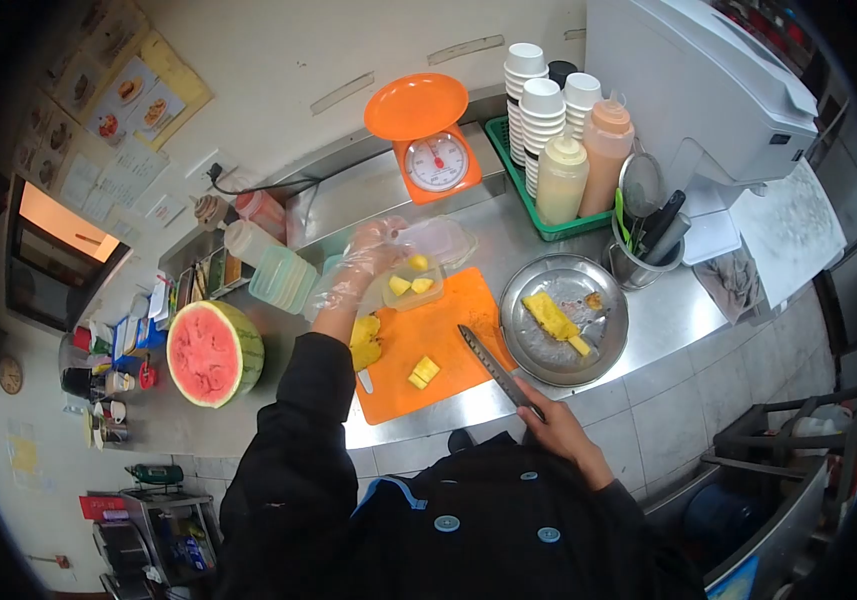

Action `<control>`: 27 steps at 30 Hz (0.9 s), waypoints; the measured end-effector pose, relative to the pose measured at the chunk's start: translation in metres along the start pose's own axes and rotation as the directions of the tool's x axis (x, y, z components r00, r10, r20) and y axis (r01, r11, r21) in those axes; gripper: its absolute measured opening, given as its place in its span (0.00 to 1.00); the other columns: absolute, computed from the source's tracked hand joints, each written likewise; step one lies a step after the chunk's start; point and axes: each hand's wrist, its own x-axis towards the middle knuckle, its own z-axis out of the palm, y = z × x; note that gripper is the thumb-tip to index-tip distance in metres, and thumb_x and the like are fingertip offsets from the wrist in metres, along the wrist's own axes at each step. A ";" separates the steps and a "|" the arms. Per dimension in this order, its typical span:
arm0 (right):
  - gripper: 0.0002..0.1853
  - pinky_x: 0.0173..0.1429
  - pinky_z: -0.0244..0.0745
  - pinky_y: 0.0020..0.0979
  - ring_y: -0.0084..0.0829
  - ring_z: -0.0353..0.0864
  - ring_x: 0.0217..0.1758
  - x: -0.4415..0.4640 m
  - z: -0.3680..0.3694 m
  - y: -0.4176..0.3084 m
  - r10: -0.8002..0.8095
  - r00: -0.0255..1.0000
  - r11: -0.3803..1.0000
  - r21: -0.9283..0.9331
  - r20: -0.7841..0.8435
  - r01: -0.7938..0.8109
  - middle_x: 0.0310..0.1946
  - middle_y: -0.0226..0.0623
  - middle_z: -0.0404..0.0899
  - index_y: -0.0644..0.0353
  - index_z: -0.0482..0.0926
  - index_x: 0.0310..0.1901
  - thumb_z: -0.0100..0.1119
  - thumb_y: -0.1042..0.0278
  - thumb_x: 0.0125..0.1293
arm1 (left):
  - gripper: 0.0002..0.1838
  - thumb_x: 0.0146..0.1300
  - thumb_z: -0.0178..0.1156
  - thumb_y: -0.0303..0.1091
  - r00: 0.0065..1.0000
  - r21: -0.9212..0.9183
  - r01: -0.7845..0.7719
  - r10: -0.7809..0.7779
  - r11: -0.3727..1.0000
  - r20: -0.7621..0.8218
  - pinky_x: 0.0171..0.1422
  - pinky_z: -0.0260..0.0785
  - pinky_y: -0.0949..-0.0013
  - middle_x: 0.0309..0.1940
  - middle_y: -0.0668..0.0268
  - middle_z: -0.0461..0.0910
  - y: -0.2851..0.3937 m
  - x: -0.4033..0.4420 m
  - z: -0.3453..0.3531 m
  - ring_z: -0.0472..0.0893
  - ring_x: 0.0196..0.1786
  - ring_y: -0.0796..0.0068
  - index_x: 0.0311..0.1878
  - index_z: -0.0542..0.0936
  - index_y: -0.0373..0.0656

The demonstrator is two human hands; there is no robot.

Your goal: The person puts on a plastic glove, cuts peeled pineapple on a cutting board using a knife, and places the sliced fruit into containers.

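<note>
My left hand (373, 250), in a clear plastic glove, is above the back edge of the orange cutting board (458, 300), beside a clear lid (440, 240); its fingers are blurred and partly hidden. Just in front of it sits a clear container (431, 294) with yellow fruit pieces (399, 285). In my bare right hand (556, 424) is the handle of a knife (491, 363), its blade reaching over the board's right side. Cut yellow pieces (423, 372) lie on the board, and a larger yellow chunk (365, 342) rests at its left.
A metal plate (516, 350) on the right holds a yellow strip. Half a watermelon (216, 354) stands at the left. Behind are an orange scale (437, 162), stacked containers (283, 280) and a green basket (558, 230) with bottles and cups.
</note>
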 end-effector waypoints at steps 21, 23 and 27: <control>0.30 0.49 0.75 0.47 0.60 0.80 0.45 -0.010 0.006 -0.007 0.015 0.998 0.997 -0.076 0.064 -0.011 0.41 0.60 0.81 0.44 0.63 0.71 0.57 0.66 0.68 | 0.24 0.56 0.64 0.43 0.993 0.242 -0.116 0.108 0.963 0.047 0.61 0.68 0.58 0.48 0.50 0.80 -0.004 -0.170 0.093 0.79 0.54 0.53 0.53 0.79 0.39; 0.30 0.49 0.75 0.47 0.60 0.79 0.46 -0.009 0.007 -0.011 0.026 0.997 0.995 -0.097 0.078 -0.019 0.41 0.60 0.81 0.44 0.63 0.71 0.57 0.66 0.68 | 0.22 0.55 0.65 0.42 0.998 0.165 -0.030 0.021 0.986 0.055 0.58 0.70 0.59 0.47 0.50 0.81 -0.005 -0.169 0.095 0.79 0.52 0.53 0.51 0.80 0.39; 0.30 0.50 0.75 0.46 0.60 0.79 0.46 -0.007 0.006 -0.018 0.016 0.997 0.995 -0.100 0.077 -0.008 0.42 0.60 0.80 0.44 0.63 0.71 0.57 0.67 0.68 | 0.20 0.52 0.70 0.33 0.989 -0.165 0.143 -0.137 0.976 0.049 0.49 0.73 0.69 0.33 0.64 0.82 -0.015 -0.164 0.094 0.82 0.36 0.71 0.48 0.82 0.38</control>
